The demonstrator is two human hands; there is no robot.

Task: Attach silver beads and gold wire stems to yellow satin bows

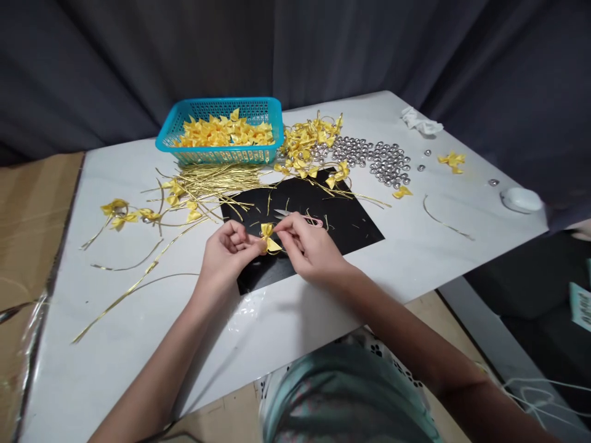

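Note:
Both hands meet over the near edge of a black mat [351, 221]. My left hand [226, 252] and my right hand [307, 246] pinch a small yellow ribbon bow [268, 237] between their fingertips. Small scissors with pink handles [300, 217] lie on the mat just behind my right hand. Short gold wire offcuts are scattered on the mat.
A blue basket [217, 157] full of yellow bows stands at the back. A bundle of gold wires [217, 179] lies before it. Silver beads [383, 161] and finished bows [307, 138] lie back right. Loose bows and wires lie left. A white dish [521, 199] sits near the right edge.

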